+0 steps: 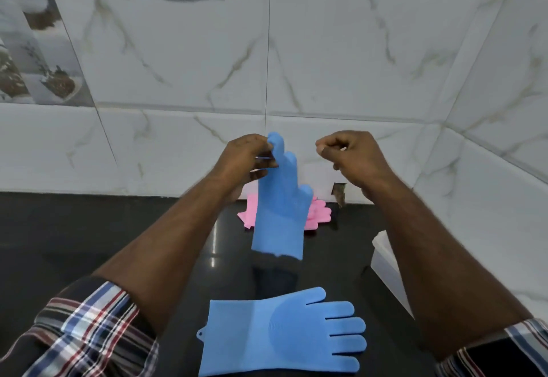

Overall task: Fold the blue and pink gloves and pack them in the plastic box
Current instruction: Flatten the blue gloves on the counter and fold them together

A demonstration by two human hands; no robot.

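Aloft, ribbed blue glove [280, 207] (silicone, perhaps)

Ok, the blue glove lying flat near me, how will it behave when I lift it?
Probably floppy: the raised blue glove, pinched by the left hand, hangs limp. The flat blue glove looks rubbery with a ribbed palm, so likely grippy, not fragile.

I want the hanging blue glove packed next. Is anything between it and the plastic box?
Only the right forearm crosses in front of the plastic box; the hanging blue glove hangs from the left hand.
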